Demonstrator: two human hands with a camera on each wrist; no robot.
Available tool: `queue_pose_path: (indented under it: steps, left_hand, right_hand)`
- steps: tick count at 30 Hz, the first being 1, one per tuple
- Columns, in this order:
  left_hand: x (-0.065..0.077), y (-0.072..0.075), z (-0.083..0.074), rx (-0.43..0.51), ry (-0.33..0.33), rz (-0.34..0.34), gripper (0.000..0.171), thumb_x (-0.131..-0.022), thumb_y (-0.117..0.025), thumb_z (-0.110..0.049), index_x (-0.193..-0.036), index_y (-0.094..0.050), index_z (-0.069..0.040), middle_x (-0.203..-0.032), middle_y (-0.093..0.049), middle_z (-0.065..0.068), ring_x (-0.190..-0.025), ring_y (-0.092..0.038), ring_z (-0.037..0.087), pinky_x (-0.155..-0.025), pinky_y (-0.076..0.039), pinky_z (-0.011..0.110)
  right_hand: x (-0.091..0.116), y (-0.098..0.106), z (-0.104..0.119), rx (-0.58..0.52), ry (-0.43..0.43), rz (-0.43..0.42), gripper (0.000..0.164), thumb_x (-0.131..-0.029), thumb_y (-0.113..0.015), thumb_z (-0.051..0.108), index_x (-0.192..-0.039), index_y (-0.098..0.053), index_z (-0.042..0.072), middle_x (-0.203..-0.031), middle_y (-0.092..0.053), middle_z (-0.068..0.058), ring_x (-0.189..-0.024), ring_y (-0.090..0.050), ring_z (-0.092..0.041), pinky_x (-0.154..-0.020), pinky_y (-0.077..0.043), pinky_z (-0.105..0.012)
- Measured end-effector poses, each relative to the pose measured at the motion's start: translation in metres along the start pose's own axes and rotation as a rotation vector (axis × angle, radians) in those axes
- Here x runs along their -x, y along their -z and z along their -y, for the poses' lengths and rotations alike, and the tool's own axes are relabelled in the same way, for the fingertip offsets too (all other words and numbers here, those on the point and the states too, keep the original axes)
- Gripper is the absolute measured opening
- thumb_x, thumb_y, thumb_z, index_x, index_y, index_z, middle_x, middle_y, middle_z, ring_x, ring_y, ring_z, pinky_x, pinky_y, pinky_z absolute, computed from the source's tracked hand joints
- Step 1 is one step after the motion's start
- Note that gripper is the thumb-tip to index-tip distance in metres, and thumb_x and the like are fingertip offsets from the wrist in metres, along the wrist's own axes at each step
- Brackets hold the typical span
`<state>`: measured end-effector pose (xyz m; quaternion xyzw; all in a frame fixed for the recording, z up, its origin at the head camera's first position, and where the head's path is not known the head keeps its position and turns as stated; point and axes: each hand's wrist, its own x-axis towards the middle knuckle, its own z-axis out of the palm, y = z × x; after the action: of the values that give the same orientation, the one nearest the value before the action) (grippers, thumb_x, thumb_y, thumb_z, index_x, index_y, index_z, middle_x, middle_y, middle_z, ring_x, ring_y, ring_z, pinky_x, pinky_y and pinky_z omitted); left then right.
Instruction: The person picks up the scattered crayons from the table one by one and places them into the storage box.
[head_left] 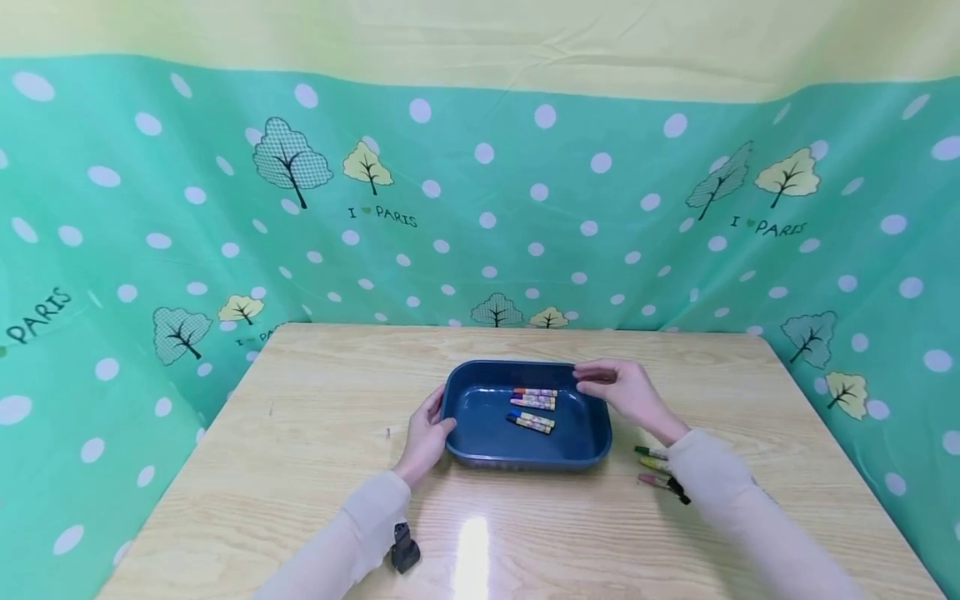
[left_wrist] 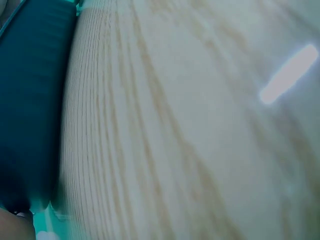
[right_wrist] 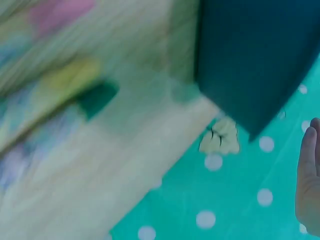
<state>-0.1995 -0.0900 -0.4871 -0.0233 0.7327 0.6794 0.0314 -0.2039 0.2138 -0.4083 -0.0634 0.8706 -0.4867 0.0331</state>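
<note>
A dark blue plastic tray (head_left: 480,458) stands on the wooden table. Several paper-wrapped crayons (head_left: 534,403) lie inside it in two small groups, with red, purple, pink, blue and dark tips. My left hand (head_left: 424,437) grips the tray's left side, thumb over the rim and fingers along the outer wall. Over the back right corner is my right hand (head_left: 622,390), its fingers extended and no object visible in them. Whether it touches the rim I cannot tell. More crayons (head_left: 654,462), green, yellow and pink, lie on the table right of the tray, partly behind the right sleeve.
The pale wood table (head_left: 315,417) ends at a green dotted cloth (head_left: 487,183) hanging behind and at both sides. A small black device (head_left: 405,550) sits at the left wrist. Bright light reflects off the table (head_left: 472,558) in front.
</note>
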Motion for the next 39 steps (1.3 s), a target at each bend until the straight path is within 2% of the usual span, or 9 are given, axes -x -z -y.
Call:
queue_pose_path:
  steps: [9,13,17,19,24,26,31,35,39]
  left_hand:
    - [0.000,0.001,0.000,-0.003,-0.003,0.002,0.060,-0.084,-0.046,0.008,-0.141,-0.032,-0.004,-0.146,-0.031,0.020,-0.132,-0.033,0.035,-0.107,-0.032,0.044]
    - [0.002,0.002,0.001,0.010,0.018,-0.011,0.061,-0.084,-0.047,0.008,-0.141,-0.033,-0.005,-0.146,-0.032,0.018,-0.133,-0.033,0.033,-0.107,-0.033,0.042]
    - [0.003,0.003,0.000,0.018,0.004,-0.013,0.060,-0.084,-0.050,0.007,-0.140,-0.034,-0.002,-0.145,-0.033,0.020,-0.132,-0.034,0.034,-0.107,-0.034,0.042]
    - [0.007,0.004,-0.009,0.025,0.004,-0.001,0.059,-0.084,-0.051,0.006,-0.140,-0.033,0.001,-0.144,-0.033,0.022,-0.132,-0.033,0.035,-0.106,-0.033,0.043]
    - [0.008,0.010,-0.012,0.011,0.033,0.019,0.060,-0.084,-0.054,0.002,-0.140,-0.033,0.001,-0.145,-0.032,0.022,-0.132,-0.033,0.035,-0.105,-0.035,0.041]
    - [0.005,0.011,-0.006,-0.014,0.038,0.022,0.060,-0.085,-0.055,0.000,-0.140,-0.033,-0.001,-0.145,-0.033,0.021,-0.132,-0.034,0.035,-0.105,-0.036,0.040]
    - [0.006,0.014,-0.007,-0.044,0.036,0.069,0.062,-0.084,-0.057,-0.001,-0.141,-0.032,-0.003,-0.144,-0.033,0.021,-0.132,-0.034,0.034,-0.105,-0.036,0.041]
    - [0.006,0.015,-0.004,-0.068,0.007,0.110,0.064,-0.084,-0.056,0.001,-0.142,-0.030,-0.004,-0.144,-0.034,0.022,-0.132,-0.034,0.034,-0.105,-0.036,0.041]
    - [0.006,0.015,-0.003,-0.063,-0.018,0.112,0.063,-0.085,-0.056,0.001,-0.142,-0.030,-0.004,-0.143,-0.034,0.023,-0.131,-0.035,0.034,-0.104,-0.036,0.040]
  right_hand:
    - [0.028,0.043,-0.031,0.087,-0.015,-0.016,0.037,-0.085,-0.064,0.020,-0.116,-0.062,0.001,-0.113,-0.064,-0.016,-0.102,-0.062,-0.027,-0.079,-0.055,-0.025]
    - [0.040,0.053,-0.053,0.106,-0.048,0.006,0.035,-0.085,-0.063,0.016,-0.116,-0.061,-0.001,-0.113,-0.064,-0.018,-0.102,-0.062,-0.026,-0.078,-0.054,-0.020]
    - [0.051,0.060,-0.073,0.147,-0.073,0.007,0.034,-0.084,-0.064,0.013,-0.115,-0.061,-0.002,-0.112,-0.064,-0.017,-0.099,-0.064,-0.021,-0.077,-0.053,-0.017]
    - [0.056,0.063,-0.082,0.159,-0.089,0.008,0.035,-0.084,-0.064,0.014,-0.115,-0.061,-0.001,-0.112,-0.064,-0.017,-0.097,-0.064,-0.019,-0.077,-0.053,-0.017]
    - [0.063,0.066,-0.095,0.134,-0.126,0.029,0.038,-0.083,-0.065,0.016,-0.116,-0.060,-0.002,-0.114,-0.063,-0.017,-0.097,-0.063,-0.018,-0.077,-0.053,-0.017]
    - [0.065,0.066,-0.099,0.127,-0.143,0.035,0.040,-0.081,-0.067,0.016,-0.116,-0.060,-0.001,-0.113,-0.064,-0.016,-0.098,-0.063,-0.019,-0.077,-0.052,-0.015]
    - [0.069,0.061,-0.110,0.112,-0.162,0.055,0.041,-0.078,-0.069,0.015,-0.114,-0.061,-0.002,-0.109,-0.066,-0.015,-0.095,-0.064,-0.019,-0.075,-0.052,-0.015]
    - [0.070,0.056,-0.120,0.163,-0.122,0.061,0.036,-0.078,-0.070,0.014,-0.111,-0.063,0.000,-0.103,-0.068,-0.011,-0.087,-0.064,-0.012,-0.072,-0.053,-0.017]
    - [0.070,0.054,-0.124,0.228,-0.068,0.042,0.027,-0.079,-0.069,0.012,-0.106,-0.067,0.005,-0.098,-0.069,-0.007,-0.082,-0.063,-0.006,-0.069,-0.053,-0.018]
